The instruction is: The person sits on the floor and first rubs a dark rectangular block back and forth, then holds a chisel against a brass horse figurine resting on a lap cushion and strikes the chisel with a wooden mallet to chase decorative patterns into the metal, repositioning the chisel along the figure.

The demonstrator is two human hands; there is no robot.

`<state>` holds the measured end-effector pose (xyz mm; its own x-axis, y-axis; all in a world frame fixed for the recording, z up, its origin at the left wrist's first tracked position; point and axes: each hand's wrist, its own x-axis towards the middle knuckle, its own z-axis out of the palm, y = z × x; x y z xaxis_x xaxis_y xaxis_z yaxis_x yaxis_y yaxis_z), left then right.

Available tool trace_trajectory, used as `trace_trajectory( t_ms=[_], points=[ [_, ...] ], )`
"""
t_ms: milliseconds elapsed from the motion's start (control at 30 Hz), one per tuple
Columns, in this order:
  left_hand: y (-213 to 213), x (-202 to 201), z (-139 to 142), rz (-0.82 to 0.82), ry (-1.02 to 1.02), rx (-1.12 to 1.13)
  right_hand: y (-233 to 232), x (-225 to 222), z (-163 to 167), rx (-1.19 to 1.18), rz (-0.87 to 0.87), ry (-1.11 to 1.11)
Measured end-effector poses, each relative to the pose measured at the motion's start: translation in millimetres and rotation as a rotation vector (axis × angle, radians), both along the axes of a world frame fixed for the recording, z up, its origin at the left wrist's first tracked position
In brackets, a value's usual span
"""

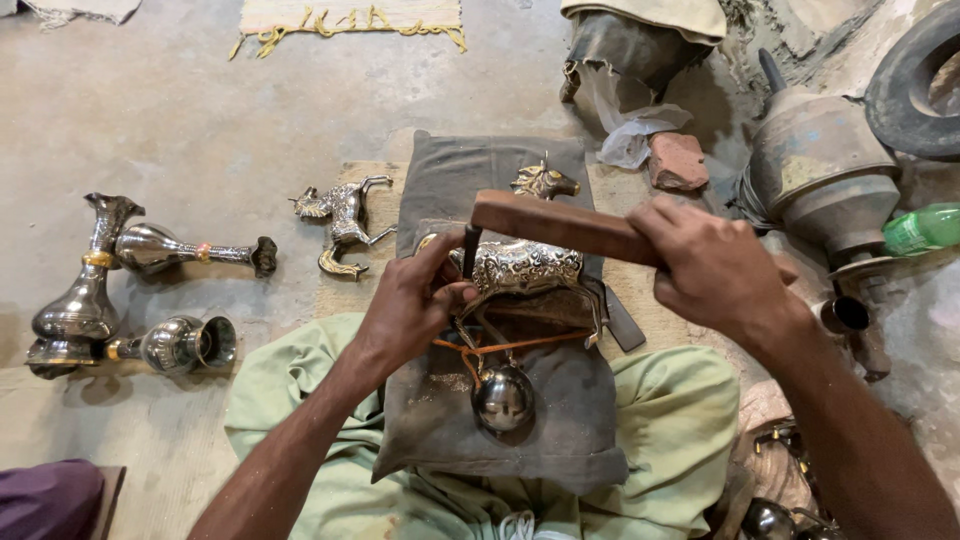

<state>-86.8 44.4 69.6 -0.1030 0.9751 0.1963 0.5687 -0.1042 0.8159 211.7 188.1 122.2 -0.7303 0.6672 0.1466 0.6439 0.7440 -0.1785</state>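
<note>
An engraved silver and brass horse figure [528, 262] lies on a grey padded cloth [470, 175] across my lap. My left hand [412, 300] pinches a thin dark metal punch [469, 250] upright against the horse's flank. My right hand [712, 268] grips one end of a flat wooden block [545, 222], held level just above the top of the punch. A shiny metal ball [503, 398] and an orange cord [520, 344] rest on the cloth below the horse.
A second small horse figure [340, 215] lies on the concrete floor to the left. Three silver vases [85, 290] lie or stand at far left. A large metal pot [822, 172], a green bottle [920, 228], a brick piece [678, 160] and a tyre [915, 85] crowd the right.
</note>
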Motion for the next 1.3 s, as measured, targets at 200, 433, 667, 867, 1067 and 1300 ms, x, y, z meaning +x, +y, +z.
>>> trace_trajectory(
  t_ms=[200, 433, 667, 867, 1067, 1300],
  points=[
    [-1, -1, 0, 0.008, -0.012, 0.001, 3, -2, -4, -0.035, -0.034, -0.09],
    [-1, -1, -3, -0.012, 0.012, 0.006, 3, -1, -3, -0.274, -0.127, -0.019],
    [-1, -3, -5, -0.02, -0.057, 0.01, 0, -5, 1, -0.15, -0.044, 0.015],
    [-2, -4, -6, -0.011, 0.021, 0.012, -2, -6, 10, -0.098, 0.046, 0.138],
    [-1, -8, -10, -0.058, 0.001, 0.055, -3, -4, 5, -0.114, -0.017, 0.027],
    [-3, -22, -16, 0.044, -0.198, -0.054, -16, 7, -16, -0.125, 0.029, 0.025]
  ],
)
